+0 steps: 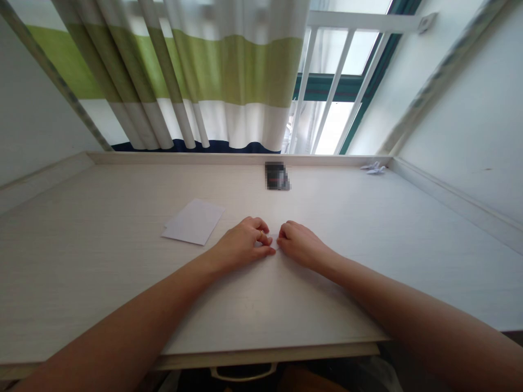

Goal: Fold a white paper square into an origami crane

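Note:
My left hand (250,239), with a ring on one finger, rests on the desk with its fingertips closed on a small piece of white paper (275,243). Opposite it, my right hand (297,240) is curled, its fingertips pinching the other side of the same paper. Most of the paper is hidden beneath my fingers, so its exact shape cannot be made out. A flat stack of white paper sheets (194,222) lies to the left of my left hand.
Near the back edge of the white desk (102,283) lies a dark, pixelated object (277,176). Small folded white papers (373,168) sit in the far right corner. A drawer handle (244,377) juts below the front edge. Behind are a curtain (241,71) and window bars (333,81).

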Action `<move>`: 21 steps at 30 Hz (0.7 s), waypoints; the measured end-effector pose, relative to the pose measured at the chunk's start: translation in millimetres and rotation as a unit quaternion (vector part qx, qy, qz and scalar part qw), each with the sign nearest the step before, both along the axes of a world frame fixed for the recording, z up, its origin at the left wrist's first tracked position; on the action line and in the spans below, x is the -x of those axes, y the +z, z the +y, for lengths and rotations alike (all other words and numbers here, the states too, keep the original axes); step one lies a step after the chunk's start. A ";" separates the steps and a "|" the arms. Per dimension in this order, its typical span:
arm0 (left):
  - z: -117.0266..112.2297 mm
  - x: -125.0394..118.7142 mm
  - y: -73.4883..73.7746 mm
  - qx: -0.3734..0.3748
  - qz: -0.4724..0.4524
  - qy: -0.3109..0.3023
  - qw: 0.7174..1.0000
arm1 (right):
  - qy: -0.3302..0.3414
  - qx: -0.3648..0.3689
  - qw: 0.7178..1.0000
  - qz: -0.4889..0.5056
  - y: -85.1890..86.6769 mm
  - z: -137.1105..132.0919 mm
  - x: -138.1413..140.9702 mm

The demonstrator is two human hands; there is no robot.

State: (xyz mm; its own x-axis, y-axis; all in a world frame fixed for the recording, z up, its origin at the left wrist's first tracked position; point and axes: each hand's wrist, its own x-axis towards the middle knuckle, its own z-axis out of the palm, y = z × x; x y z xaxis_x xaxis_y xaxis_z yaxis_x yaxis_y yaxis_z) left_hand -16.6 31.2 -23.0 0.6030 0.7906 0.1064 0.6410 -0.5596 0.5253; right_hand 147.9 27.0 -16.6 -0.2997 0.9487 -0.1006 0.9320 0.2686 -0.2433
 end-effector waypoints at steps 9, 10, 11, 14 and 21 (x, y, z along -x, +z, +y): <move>-0.7 0.3 2.2 0.002 0.014 -0.003 1.000 | -0.002 -0.004 1.000 -0.013 0.0 0.0 1.2; -0.6 0.3 2.1 0.003 0.014 -0.003 1.000 | -0.002 -0.005 1.000 -0.013 -0.1 -0.1 1.2; -0.5 0.3 1.9 0.004 0.012 -0.003 1.000 | -0.002 -0.005 1.000 -0.014 -0.2 -0.2 1.2; -0.1 0.6 1.3 0.004 0.007 -0.002 1.000 | -0.002 -0.004 1.000 -0.016 -0.3 -0.5 1.2; 0.2 0.8 1.6 0.003 0.006 -0.002 1.000 | 0.000 -0.003 1.000 -0.019 1.9 -1.8 2.1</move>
